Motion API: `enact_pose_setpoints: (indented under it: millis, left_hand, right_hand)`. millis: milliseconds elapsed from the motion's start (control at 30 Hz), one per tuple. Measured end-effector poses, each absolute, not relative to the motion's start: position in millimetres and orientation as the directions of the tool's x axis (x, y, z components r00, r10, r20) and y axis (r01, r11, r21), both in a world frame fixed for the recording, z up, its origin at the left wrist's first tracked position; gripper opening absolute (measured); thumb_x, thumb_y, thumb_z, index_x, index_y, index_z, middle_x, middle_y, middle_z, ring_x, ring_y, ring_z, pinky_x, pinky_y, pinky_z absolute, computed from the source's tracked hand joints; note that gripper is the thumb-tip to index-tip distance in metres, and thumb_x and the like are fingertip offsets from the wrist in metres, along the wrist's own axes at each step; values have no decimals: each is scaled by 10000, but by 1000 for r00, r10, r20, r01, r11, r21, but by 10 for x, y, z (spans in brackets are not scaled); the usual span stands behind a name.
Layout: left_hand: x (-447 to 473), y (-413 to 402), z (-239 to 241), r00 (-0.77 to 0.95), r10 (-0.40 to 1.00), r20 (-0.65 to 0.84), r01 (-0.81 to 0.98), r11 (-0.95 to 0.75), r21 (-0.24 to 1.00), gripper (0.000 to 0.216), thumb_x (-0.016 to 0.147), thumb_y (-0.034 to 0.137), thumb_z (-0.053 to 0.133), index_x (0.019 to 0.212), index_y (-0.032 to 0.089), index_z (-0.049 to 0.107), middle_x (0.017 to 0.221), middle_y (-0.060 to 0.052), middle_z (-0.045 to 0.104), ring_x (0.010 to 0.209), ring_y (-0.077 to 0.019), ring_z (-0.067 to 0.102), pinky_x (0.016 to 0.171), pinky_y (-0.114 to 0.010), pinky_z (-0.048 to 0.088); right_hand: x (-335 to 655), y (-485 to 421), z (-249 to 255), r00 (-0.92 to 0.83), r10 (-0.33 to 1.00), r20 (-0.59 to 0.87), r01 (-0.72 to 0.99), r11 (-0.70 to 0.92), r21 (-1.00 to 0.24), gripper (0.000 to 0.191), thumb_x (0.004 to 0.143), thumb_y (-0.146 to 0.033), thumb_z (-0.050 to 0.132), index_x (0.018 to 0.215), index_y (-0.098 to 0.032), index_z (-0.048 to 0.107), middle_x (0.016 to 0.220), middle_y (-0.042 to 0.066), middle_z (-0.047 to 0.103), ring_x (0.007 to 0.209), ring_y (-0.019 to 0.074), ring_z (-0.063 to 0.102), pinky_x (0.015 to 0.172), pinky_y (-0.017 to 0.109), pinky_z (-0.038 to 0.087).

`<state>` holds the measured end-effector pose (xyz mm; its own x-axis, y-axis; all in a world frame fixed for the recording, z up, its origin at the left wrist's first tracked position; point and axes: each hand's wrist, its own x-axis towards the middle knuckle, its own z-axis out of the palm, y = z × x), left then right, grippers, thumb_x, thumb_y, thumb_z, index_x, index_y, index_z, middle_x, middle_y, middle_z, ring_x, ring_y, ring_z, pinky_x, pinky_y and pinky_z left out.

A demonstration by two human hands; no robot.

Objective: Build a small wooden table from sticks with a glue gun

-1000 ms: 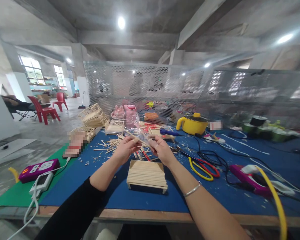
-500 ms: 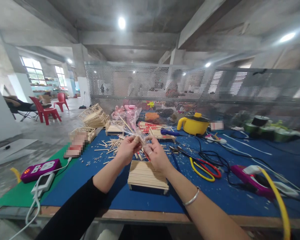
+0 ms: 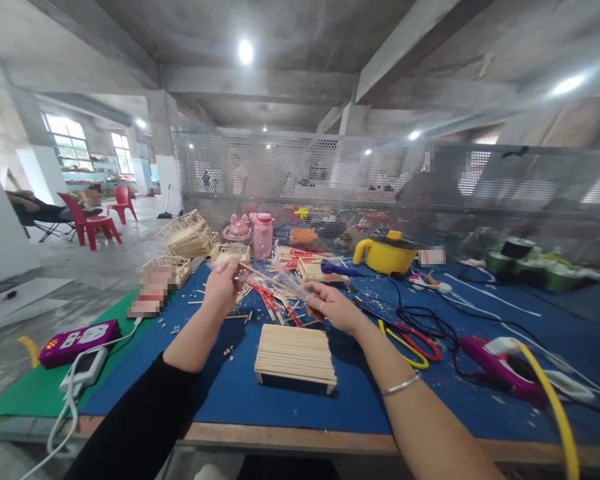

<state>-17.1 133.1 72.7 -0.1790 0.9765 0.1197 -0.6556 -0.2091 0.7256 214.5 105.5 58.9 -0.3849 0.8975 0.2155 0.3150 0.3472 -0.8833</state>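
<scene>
Clear plastic [image 3: 286, 278] is spanning left hand [image 3: 223, 288] and right hand [image 3: 333, 307] — both pinching fingers [image 3: 314, 300] together on it, apparently to spread it — while the slatted stand [image 3: 295, 352] is sitting near the front edge of the tabletop [image 3: 225, 397].

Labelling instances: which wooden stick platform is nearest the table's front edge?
The slatted platform, nearer than the right hand; the other stick-built pieces sit farther back, toward the mesh screen.

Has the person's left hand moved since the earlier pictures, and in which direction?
Yes, to the left: in this view, the left hand is now farther left of the slatted wooden piece than before.
</scene>
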Motion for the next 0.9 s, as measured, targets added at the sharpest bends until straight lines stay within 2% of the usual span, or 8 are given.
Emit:
enact_pose_setpoints:
  millis: [67,200,333,433,600,800,900]
  left_hand:
    - [-159,1327,714,-177,977,116,-657,-206,725,108,749,212,708,782,142,633,658,11,682,512,-59,593,507,-143,470]
    - [-72,1283,689,-166,980,109,-677,-194,710,130,749,245,708,791,136,649,693,-17,710,551,-83,637,524,-160,488]
    - [-100,1287,716,-157,983,92,-702,-177,690,132,781,272,663,793,144,630,696,-27,716,577,-105,667,517,-168,502]
    - [-141,1284,745,-116,990,74,-713,-135,688,130,795,263,632,780,134,626,705,-46,719,562,-114,669,494,-172,510]
    - [-137,1212,784,-34,999,42,-722,-53,689,159,842,222,539,764,117,628,681,-58,711,570,-125,677,472,-173,522]
    - [-86,1137,787,40,999,16,-703,17,711,189,854,213,499,807,108,650,673,-76,709,595,-147,683,451,-178,520]
    - [-78,1129,800,52,998,28,-672,15,740,170,852,203,523,814,98,651,698,-82,702,605,-134,675,459,-160,509]
  right_hand:
    - [2147,1090,552,-323,907,269,370,383,-846,243,739,-310,573,943,-191,515,575,-63,494,483,100,410,481,224,321]
    - [2047,1050,526,-237,882,407,466,471,-749,241,695,-192,539,936,-202,531,657,-45,512,611,135,445,590,254,336]
    - [1963,915,585,-248,832,497,537,545,-644,106,785,-252,473,802,-200,563,601,-37,473,579,139,413,574,260,302]
    - [1941,881,611,-255,817,517,585,556,-591,255,844,-361,471,669,-194,553,534,-34,429,528,134,377,538,262,265]
    - [1928,951,586,-233,807,542,604,557,-570,261,881,-352,419,736,-195,568,635,2,550,600,161,469,578,264,309]
    - [1953,924,592,-194,787,586,563,578,-591,256,796,-297,441,558,-215,398,509,-34,362,512,129,341,517,266,250]
    - [1959,893,597,-204,784,586,523,593,-612,286,800,-322,425,540,-215,371,507,-33,342,509,121,326,506,264,251]
